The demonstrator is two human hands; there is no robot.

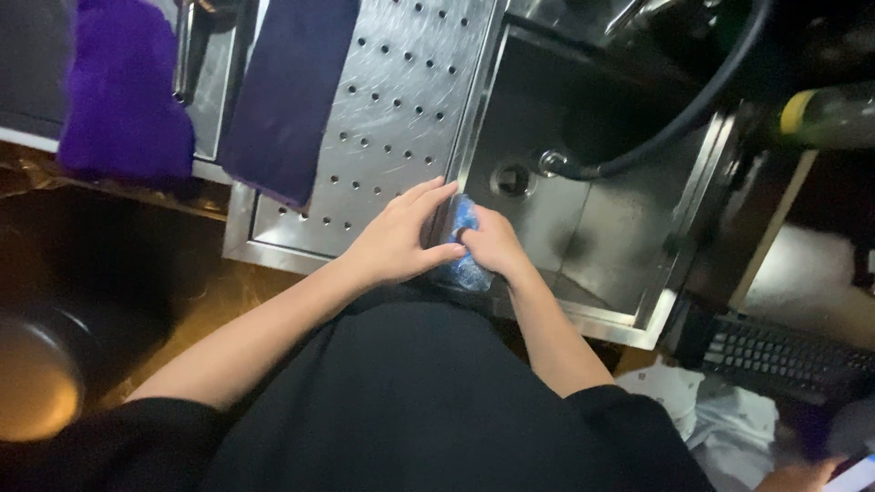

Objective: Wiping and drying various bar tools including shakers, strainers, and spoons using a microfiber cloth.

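My right hand (492, 241) grips a blue scrubbing cloth (467, 271) and presses it against the near left rim of the steel sink (583, 228). My left hand (401, 239) rests flat on the edge where the perforated draining board (392, 109) meets the sink basin, its fingers spread and touching the blue cloth. Part of the cloth is hidden under both hands.
A black hose (693, 109) curls into the sink near the drain (512, 179). A dark blue towel (290, 87) and a purple fluffy cloth (123, 91) hang at the left. A keyboard (784, 360) lies at the right, a round pot (36, 383) at the lower left.
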